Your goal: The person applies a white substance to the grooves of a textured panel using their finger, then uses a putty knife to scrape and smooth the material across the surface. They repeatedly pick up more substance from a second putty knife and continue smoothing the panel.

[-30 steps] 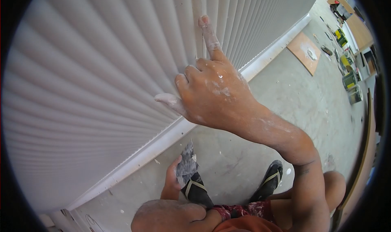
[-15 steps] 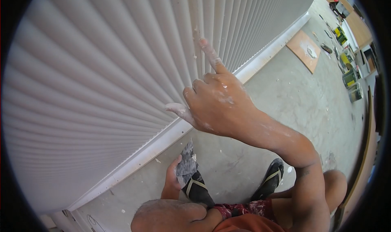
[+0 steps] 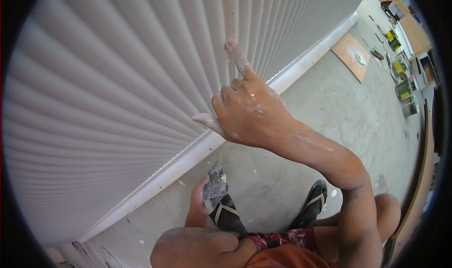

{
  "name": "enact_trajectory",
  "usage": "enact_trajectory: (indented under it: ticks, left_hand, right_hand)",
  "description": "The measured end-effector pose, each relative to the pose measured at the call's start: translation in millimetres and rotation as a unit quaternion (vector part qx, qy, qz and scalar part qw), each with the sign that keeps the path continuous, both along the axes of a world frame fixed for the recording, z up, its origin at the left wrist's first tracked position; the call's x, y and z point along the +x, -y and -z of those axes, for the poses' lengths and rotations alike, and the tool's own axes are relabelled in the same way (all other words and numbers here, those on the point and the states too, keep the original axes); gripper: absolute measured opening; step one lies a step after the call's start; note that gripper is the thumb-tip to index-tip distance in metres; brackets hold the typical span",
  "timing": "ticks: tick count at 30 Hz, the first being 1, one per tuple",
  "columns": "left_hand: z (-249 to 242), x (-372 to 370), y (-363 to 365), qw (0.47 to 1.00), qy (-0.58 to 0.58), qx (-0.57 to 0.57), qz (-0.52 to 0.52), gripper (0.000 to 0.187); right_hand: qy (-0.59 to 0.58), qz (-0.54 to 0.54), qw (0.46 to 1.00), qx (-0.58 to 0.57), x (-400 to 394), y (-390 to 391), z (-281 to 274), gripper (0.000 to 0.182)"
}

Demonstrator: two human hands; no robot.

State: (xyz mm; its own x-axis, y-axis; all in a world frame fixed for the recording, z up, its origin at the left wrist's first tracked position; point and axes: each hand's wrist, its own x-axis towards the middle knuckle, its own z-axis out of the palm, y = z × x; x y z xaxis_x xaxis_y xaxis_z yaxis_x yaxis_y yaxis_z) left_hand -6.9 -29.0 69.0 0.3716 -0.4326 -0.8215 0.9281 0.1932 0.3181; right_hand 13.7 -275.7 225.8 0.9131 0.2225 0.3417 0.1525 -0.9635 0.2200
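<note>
Our right hand [image 3: 252, 112] has slid down the ribbed wall panel [image 3: 117, 93] from a second ago; its putty-smeared forefinger now presses the seam lower, nearer the panel's bottom edge.

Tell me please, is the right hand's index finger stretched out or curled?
Stretched out: the right hand presses its index finger on the ribbed panel; the other fingers are curled.

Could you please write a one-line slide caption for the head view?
Right hand presses a filler-smeared forefinger to a seam in the white fluted wall panel; left hand holds a grey scrap low.
</note>
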Motion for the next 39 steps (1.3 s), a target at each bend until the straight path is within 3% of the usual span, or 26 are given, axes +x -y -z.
enact_trajectory:
  ticks: [3,5,9,11,18,21,23,30,32,35,39]
  left_hand:
    - [8.0,1.2,-5.6,1.0,-0.005,0.026,-0.005,0.028]
    - [33.1,4.4,-22.8,0.994,-0.023,-0.111,0.007,0.037]
    - [25.8,3.6,-18.6,0.993,-0.024,-0.113,0.013,0.037]
    - [4.9,-1.3,-1.8,1.0,-0.004,0.007,-0.011,0.028]
    - [45.4,3.9,-30.2,0.99,-0.043,-0.13,0.015,0.038]
    - [22.6,2.2,-14.7,0.994,-0.025,-0.108,0.017,0.039]
    - [-3.9,-0.5,3.9,1.0,-0.011,0.009,-0.017,0.027]
    - [12.8,0.5,-10.7,1.0,-0.018,0.017,-0.01,0.028]
    - [37.8,2.7,-27.4,0.996,-0.033,-0.084,-0.002,0.034]
    - [46.2,2.9,-31.9,0.991,-0.029,-0.134,0.01,0.037]
    - [41.9,1.9,-28.9,0.993,-0.039,-0.107,-0.007,0.037]
  right_hand:
    - [-0.039,-0.007,0.999,0.014,-2.0,0.4,9.8,0.06]
    - [-0.037,-0.024,0.998,0.042,-7.1,-1.2,14.0,0.054]
    - [-0.097,-0.036,0.991,0.083,-19.3,-3.6,16.9,0.056]
    - [-0.05,-0.048,0.986,0.149,-28.8,-2.7,13.7,0.05]
    - [0.098,-0.013,0.991,0.088,-10.5,3.4,-19.5,0.04]
    - [0.134,-0.039,0.983,0.12,-1.0,2.1,-17.7,0.045]
    - [0.175,-0.051,0.973,0.143,6.3,2.7,-7.5,0.046]
    - [0.106,-0.047,0.986,0.124,2.8,11.2,4.1,0.046]
    - [0.037,-0.029,0.995,0.091,-0.5,13.1,5.0,0.045]
    - [0.084,-0.02,0.991,0.106,-11.7,5.8,1.2,0.045]
    - [0.143,-0.024,0.984,0.102,-10.7,-4.2,-11.9,0.047]
